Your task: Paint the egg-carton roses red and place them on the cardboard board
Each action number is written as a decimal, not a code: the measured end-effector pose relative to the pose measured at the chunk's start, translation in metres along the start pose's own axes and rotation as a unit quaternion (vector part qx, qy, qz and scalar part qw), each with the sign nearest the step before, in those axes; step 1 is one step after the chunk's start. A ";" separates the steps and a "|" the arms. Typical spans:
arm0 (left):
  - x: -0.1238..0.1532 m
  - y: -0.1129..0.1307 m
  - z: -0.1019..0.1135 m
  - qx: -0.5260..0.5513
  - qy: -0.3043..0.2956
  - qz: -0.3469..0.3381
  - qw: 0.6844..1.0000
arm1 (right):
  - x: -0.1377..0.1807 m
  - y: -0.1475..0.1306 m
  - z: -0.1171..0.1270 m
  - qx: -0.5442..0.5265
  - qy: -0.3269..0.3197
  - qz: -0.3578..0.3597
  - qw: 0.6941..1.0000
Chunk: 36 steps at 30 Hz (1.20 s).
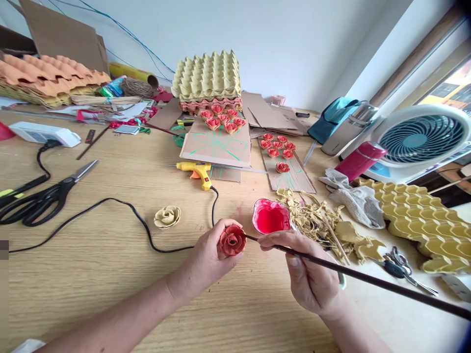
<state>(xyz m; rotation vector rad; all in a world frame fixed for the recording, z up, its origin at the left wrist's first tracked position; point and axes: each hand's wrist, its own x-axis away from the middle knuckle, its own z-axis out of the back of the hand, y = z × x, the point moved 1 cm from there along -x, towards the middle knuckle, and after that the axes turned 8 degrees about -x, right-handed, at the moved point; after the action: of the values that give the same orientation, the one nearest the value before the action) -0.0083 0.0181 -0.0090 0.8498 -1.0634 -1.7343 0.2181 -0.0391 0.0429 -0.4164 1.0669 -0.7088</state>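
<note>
My left hand (pixel 206 257) is closed around a small red-painted paper rose (pixel 232 240), held just above the wooden table (pixel 110 274). My right hand (pixel 307 274) pinches a long dark paintbrush (pixel 368 280) whose tip touches the rose's right side. Just behind the hands stands a small cup of red paint (pixel 271 216). An unpainted cream paper rose (pixel 167 216) lies on the table to the left.
A yellow glue gun (pixel 198 171) with its black cord (pixel 110 203), black scissors (pixel 40 198), stacked egg trays (pixel 206 76), cardboard sheets bearing red roses (pixel 221 142), egg-carton scraps (pixel 316 220), a grey rag (pixel 358 201), keys (pixel 397 264), a fan (pixel 419 139) and a red flask (pixel 358 159).
</note>
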 end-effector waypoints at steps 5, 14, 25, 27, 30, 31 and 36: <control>0.000 -0.001 -0.001 -0.005 0.005 0.002 1.000 | -0.003 -0.003 0.001 0.010 0.011 0.023 1.000; 0.003 0.003 0.001 -0.037 -0.007 -0.006 0.999 | 0.000 0.000 0.000 -0.006 0.041 0.027 0.999; 0.005 0.003 0.001 -0.046 0.014 -0.014 0.999 | 0.005 0.004 0.003 -0.036 0.064 -0.002 0.997; 0.004 0.002 0.001 -0.038 0.016 -0.015 0.999 | 0.005 0.004 0.002 -0.050 0.064 -0.006 0.997; 0.003 0.000 0.000 -0.015 0.019 -0.010 1.000 | 0.003 0.004 0.001 -0.048 0.046 -0.014 0.998; 0.002 0.000 0.000 -0.007 0.021 -0.007 1.000 | 0.003 0.004 0.001 -0.046 0.044 -0.012 0.998; -0.001 0.000 -0.002 0.018 0.024 0.002 1.000 | 0.003 0.003 0.002 -0.062 0.059 0.001 0.996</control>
<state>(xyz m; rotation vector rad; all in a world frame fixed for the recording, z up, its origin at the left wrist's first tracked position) -0.0063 0.0187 -0.0090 0.9072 -1.0661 -1.6886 0.2220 -0.0393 0.0396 -0.4852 1.2270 -0.6729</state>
